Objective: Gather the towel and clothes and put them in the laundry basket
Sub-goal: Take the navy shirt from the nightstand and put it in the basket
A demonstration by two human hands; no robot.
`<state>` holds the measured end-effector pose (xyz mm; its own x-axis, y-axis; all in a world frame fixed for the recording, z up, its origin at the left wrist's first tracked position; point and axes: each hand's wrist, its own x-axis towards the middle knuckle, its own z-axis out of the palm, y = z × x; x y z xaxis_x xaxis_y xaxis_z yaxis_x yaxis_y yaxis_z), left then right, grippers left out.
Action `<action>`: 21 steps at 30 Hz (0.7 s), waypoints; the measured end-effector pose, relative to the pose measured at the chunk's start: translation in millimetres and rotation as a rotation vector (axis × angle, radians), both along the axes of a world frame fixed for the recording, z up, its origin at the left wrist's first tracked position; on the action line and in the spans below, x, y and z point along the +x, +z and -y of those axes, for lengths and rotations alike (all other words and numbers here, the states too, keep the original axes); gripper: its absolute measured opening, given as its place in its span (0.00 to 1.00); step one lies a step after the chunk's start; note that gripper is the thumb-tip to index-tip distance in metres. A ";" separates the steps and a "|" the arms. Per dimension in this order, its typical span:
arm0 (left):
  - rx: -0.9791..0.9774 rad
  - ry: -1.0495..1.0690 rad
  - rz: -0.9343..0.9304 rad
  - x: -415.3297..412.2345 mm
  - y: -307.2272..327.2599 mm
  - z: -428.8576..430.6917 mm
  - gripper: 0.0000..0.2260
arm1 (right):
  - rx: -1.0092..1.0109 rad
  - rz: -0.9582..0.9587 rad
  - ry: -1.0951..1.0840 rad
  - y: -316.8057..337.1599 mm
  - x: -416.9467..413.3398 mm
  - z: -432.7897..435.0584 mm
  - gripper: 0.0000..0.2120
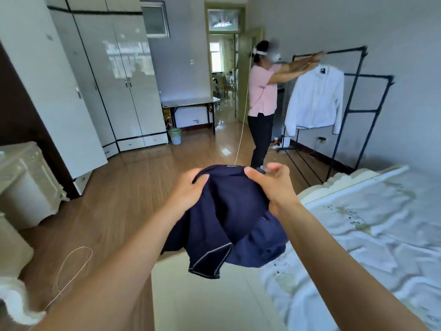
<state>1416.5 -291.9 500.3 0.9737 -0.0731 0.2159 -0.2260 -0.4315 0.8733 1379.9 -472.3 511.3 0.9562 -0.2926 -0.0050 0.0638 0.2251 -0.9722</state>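
Observation:
A dark navy garment (229,223) with pale stitching hangs in front of me over the bed's left edge. My left hand (188,189) grips its upper left part in a bunch. My right hand (272,185) pinches its upper right part between thumb and fingers, with the other fingers loosely spread. The cloth droops below both hands, a hemmed corner lowest. No laundry basket is in view, and I see no towel that I can name for sure.
A bed (372,235) with a pale wrinkled sheet fills the right. Another person (262,101) stands ahead at a black clothes rack (353,96) with a white jacket (315,99). Wardrobes (114,75) line the left, a cream cabinet (26,185) stands near left, a thin cord (71,271) lies on the wooden floor.

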 end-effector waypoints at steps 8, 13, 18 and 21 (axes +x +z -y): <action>-0.041 0.028 0.050 -14.8 32.0 22.2 0.13 | 0.061 0.254 0.175 71.7 -25.9 9.4 0.14; 0.086 0.007 0.112 -13.7 40.6 42.3 0.16 | 0.050 0.274 0.225 91.9 -24.2 12.8 0.17; 0.030 0.031 0.118 -20.0 52.3 58.6 0.11 | 0.106 0.275 0.332 113.8 -14.4 20.6 0.19; -0.340 0.068 0.073 -41.2 80.9 71.7 0.22 | 0.099 0.318 0.387 121.7 -5.9 22.0 0.15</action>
<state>1375.3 -363.6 581.1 0.9548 0.0797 0.2864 -0.2742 -0.1356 0.9521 1373.9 -494.3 633.0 0.9532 0.0707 0.2938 0.2464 0.3807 -0.8912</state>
